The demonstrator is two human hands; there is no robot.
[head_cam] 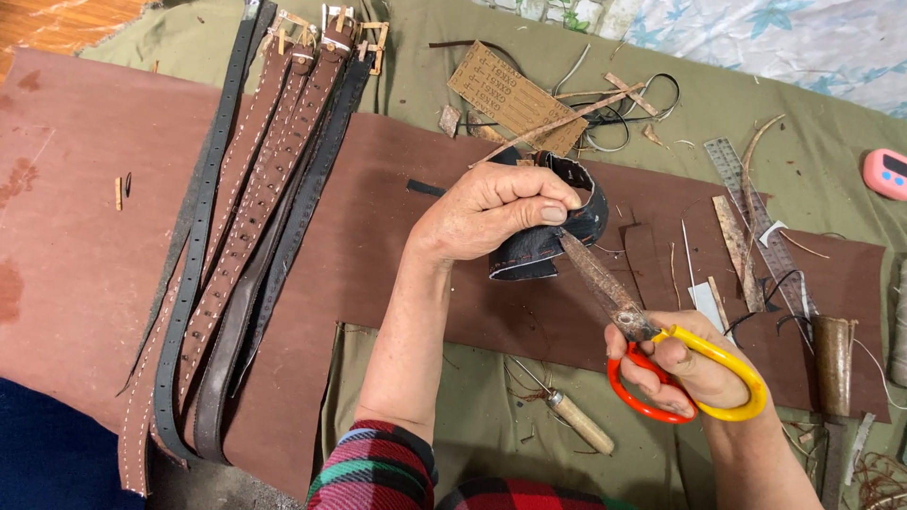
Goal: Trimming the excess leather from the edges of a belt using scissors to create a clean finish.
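My left hand (487,215) pinches a curled black leather strap (557,227) with light stitching along its edge, held above a brown leather sheet (378,246). My right hand (690,368) grips scissors (652,349) with one orange and one yellow handle loop. Their worn blades point up and left, and the tips meet the strap just under my left thumb.
Several brown and black belts (246,236) with buckles lie in a row at the left. An awl with a wooden handle (576,420) rests on the green cloth below. Metal rulers (756,222), leather scraps, a punched cardboard piece (515,94) and a pink timer (886,173) lie at the right.
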